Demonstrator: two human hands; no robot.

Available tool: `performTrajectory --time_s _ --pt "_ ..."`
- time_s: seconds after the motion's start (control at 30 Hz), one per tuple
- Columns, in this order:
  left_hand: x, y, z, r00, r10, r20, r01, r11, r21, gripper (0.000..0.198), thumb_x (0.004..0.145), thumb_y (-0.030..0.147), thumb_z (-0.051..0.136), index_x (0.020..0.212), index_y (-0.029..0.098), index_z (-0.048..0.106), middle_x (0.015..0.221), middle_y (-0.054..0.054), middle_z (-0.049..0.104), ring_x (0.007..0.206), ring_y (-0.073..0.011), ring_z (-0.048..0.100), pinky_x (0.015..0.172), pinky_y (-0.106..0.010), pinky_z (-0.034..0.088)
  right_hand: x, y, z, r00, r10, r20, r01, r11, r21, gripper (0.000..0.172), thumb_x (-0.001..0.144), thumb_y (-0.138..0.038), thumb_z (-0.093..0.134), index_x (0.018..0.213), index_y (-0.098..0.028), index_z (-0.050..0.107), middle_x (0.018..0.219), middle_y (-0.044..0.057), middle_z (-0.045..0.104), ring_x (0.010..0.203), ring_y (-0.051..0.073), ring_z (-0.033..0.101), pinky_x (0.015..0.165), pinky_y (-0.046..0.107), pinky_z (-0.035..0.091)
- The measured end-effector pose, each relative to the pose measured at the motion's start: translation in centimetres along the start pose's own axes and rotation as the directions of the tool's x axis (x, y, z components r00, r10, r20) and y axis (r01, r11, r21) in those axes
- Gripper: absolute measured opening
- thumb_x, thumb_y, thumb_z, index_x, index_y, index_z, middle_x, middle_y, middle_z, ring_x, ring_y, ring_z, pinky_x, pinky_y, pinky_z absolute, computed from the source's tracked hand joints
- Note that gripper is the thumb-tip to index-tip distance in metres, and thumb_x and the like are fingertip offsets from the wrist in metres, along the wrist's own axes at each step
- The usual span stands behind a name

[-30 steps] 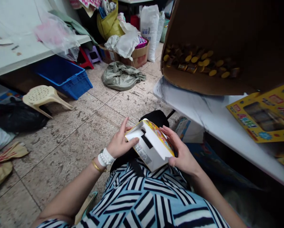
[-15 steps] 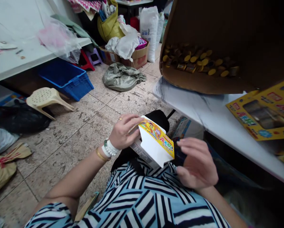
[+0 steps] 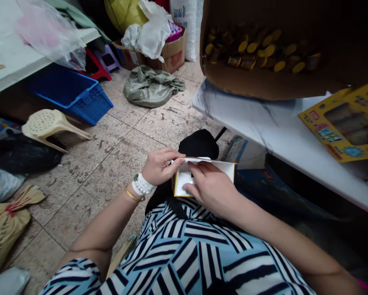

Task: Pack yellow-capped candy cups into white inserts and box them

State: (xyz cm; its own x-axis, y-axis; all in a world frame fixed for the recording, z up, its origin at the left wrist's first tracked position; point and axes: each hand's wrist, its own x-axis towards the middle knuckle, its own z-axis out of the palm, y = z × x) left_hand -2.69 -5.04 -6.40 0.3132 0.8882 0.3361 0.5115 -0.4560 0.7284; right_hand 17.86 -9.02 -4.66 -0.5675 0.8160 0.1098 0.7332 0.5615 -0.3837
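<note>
Tiled floor [image 3: 105,149] spreads below; above your lap [image 3: 158,200], your left hand [image 3: 159,167] pinches the open box [image 3: 184,176] by its edge, right hand [image 3: 213,186] inside, fingers parted. Likely light, crushable card: grip its corners.

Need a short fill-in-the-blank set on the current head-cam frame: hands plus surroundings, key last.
1. The person's ____ hand holds the edge of a small open yellow-edged cardboard box.
2. The right hand has its fingers over the box's ____ inside.
3. A cream plastic stool with a perforated seat stands near a ____ rectangular plastic crate.
4. Small cylinders with ____ round ends lie in a large brown cardboard carton.

Missing words: left; white; blue; yellow.
</note>
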Motion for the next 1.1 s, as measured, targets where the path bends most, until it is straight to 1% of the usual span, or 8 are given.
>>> performTrajectory --time_s 0.13,0.27,0.33,0.47,0.53,0.73,0.93,1.1 --pt "0.1 -0.7 0.1 0.992 -0.111 0.052 0.116 0.988 -0.105 0.022 0.091 0.033 0.063 0.089 0.018 0.079 0.091 -0.009 0.079 0.083 -0.0205 0.073 0.077 -0.032 0.057 1.1 -0.6 0.8 0.965 0.113 0.237 -0.158 0.97 0.184 0.044 0.093 -0.033 0.06 0.131 -0.013 0.055 0.097 0.015 0.074 0.084 0.03 0.07 0.074 0.042 0.056" --pt "0.0 -1.4 0.1 0.972 -0.226 0.066 0.232 0.967 -0.108 0.023 0.09 0.036 0.063 0.092 0.019 0.078 0.091 -0.007 0.079 0.084 -0.0205 0.072 0.076 -0.032 0.055 0.6 -0.6 0.4 0.97 0.24 0.026 -0.221 0.837 0.501 0.04 0.085 -0.021 0.063 0.123 -0.022 0.052 0.093 0.003 0.071 0.081 0.018 0.068 0.074 0.031 0.051" --pt "-0.1 -1.6 0.2 0.968 -0.239 0.073 0.246 0.964 -0.106 0.024 0.089 0.037 0.063 0.091 0.019 0.078 0.088 -0.006 0.079 0.079 -0.0195 0.071 0.071 -0.03 0.054 0.6 -0.3 0.0 0.963 0.267 0.032 -0.239 0.794 0.559 0.034 0.085 -0.02 0.063 0.118 -0.022 0.053 0.086 0.0 0.071 0.079 0.017 0.067 0.076 0.03 0.05" --pt "-0.3 -1.4 0.8 0.963 -0.249 0.101 0.262 0.956 -0.135 0.023 0.087 0.038 0.066 0.091 0.02 0.078 0.086 -0.004 0.078 0.076 -0.0182 0.069 0.067 -0.028 0.053 1.7 0.5 -0.5 0.944 0.237 0.228 -0.322 0.802 0.503 0.007 0.088 -0.023 0.061 0.094 -0.02 0.061 0.08 0.002 0.07 0.073 0.018 0.064 0.069 0.03 0.045" --pt "-0.3 -1.3 1.0 0.961 -0.259 0.097 0.271 0.951 -0.148 0.022 0.087 0.038 0.066 0.091 0.019 0.077 0.086 -0.005 0.077 0.077 -0.0182 0.069 0.067 -0.028 0.053 2.2 0.8 -0.7 0.942 0.216 0.258 -0.318 0.823 0.471 0.007 0.089 -0.024 0.06 0.084 -0.019 0.062 0.081 0.003 0.068 0.073 0.017 0.062 0.067 0.03 0.043" --pt "-0.6 -1.3 1.3 0.953 -0.282 0.114 0.3 0.934 -0.195 0.024 0.088 0.037 0.065 0.093 0.017 0.076 0.087 -0.006 0.077 0.076 -0.0183 0.07 0.067 -0.028 0.055 2.1 0.9 -0.6 0.98 0.141 0.143 -0.193 0.861 0.471 0.005 0.087 -0.023 0.063 0.089 -0.019 0.062 0.099 0.006 0.064 0.093 0.02 0.06 0.082 0.034 0.045" --pt "-0.9 -1.4 1.6 0.944 -0.301 0.138 0.326 0.914 -0.24 0.022 0.089 0.038 0.065 0.09 0.018 0.075 0.084 -0.006 0.075 0.074 -0.0182 0.069 0.066 -0.029 0.055 1.4 1.5 0.0 0.949 0.292 0.119 -0.315 0.885 0.344 0.031 0.077 -0.039 0.077 0.092 -0.019 0.059 0.09 0.005 0.064 0.079 0.02 0.06 0.069 0.032 0.043" --pt "-3.0 0.3 1.8 0.949 -0.316 0.018 0.303 0.89 -0.341 0.032 0.096 0.042 0.056 0.111 0.017 0.067 0.104 -0.011 0.069 0.089 -0.0201 0.067 0.08 -0.034 0.055 1.6 1.5 -0.4 0.954 0.283 0.1 -0.3 0.904 0.306 0.028 0.078 -0.04 0.078 0.089 -0.02 0.061 0.09 0.004 0.066 0.08 0.02 0.062 0.071 0.032 0.045"
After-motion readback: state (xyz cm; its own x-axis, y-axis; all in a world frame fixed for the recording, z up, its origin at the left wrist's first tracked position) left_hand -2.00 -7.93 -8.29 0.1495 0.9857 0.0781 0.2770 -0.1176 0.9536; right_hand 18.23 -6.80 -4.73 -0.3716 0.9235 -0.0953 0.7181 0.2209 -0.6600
